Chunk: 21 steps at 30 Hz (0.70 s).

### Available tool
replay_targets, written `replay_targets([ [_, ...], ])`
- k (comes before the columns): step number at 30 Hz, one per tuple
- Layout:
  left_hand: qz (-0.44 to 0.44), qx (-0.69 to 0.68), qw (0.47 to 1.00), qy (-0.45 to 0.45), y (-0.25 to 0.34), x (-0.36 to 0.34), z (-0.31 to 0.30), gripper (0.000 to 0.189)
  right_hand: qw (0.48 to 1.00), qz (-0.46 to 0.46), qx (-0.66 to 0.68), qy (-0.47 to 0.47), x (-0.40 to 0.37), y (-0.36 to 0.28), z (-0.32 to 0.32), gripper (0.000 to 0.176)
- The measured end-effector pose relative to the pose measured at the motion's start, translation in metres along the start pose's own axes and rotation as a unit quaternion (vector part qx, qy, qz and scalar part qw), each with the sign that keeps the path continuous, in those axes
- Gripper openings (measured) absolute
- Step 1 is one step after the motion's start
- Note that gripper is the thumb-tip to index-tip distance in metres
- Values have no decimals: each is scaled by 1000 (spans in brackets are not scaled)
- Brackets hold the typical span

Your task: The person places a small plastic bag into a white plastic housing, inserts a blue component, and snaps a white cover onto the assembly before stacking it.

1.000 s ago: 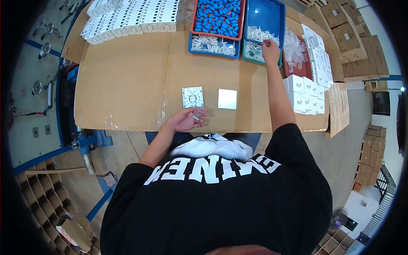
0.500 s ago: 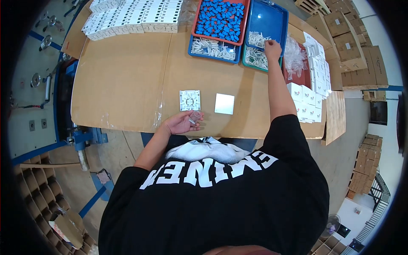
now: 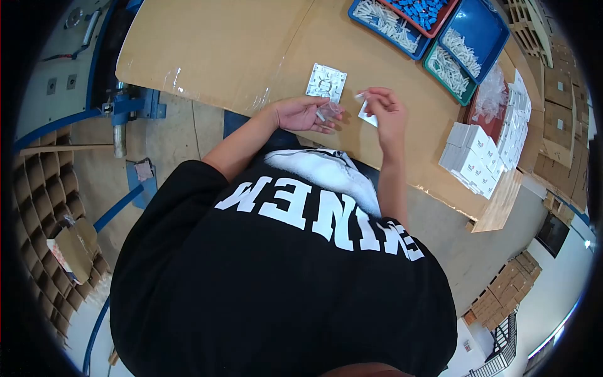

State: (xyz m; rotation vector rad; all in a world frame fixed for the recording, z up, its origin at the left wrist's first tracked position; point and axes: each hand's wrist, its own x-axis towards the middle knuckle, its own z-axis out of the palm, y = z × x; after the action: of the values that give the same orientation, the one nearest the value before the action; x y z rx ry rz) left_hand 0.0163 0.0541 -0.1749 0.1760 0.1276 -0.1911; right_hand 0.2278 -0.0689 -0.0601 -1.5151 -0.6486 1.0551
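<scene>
My left hand point(image 3: 301, 115) is palm up near the table's front edge, its fingers curled around a small clear plastic bag point(image 3: 330, 111). A white piece like a wall plug point(image 3: 321, 116) shows at the bag. To the right, my right hand point(image 3: 387, 116) pinches a small white plug-like piece point(image 3: 361, 95) between thumb and fingertips. Beneath that hand lies a flat white square plate point(image 3: 368, 115), partly hidden by the fingers. Just beyond my left hand rests a white square frame point(image 3: 326, 82) with moulded fittings inside.
A blue tray point(image 3: 411, 55) and a green tray point(image 3: 466, 100) hold white plugs. Blue parts fill a red tray point(image 3: 447, 20); another blue tray point(image 3: 480, 31) has white plugs too. Stacked white boxes point(image 3: 472, 157) stand at the right edge, beside clear bags point(image 3: 491, 94).
My right hand has come back from the tray of white plugs to near my left hand, with a white piece in its fingers. The head view has turned and shifted.
</scene>
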Motion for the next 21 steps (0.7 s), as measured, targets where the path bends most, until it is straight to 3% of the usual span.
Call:
replay_targets([
  [4,18,-1,1000,-2,-1,-2,4,45,989,-19,-113,-90,-9,17,24,12],
  [10,29,27,999,-5,-3,-3,6,44,947,-74,-280,-140,-1,1,26,13],
  [16,35,48,998,3,-7,-3,-1,42,928,-34,-281,-243,6,-8,27,16],
  [21,43,39,998,5,-5,-4,1,40,926,-18,-261,-271,11,-6,26,23],
])
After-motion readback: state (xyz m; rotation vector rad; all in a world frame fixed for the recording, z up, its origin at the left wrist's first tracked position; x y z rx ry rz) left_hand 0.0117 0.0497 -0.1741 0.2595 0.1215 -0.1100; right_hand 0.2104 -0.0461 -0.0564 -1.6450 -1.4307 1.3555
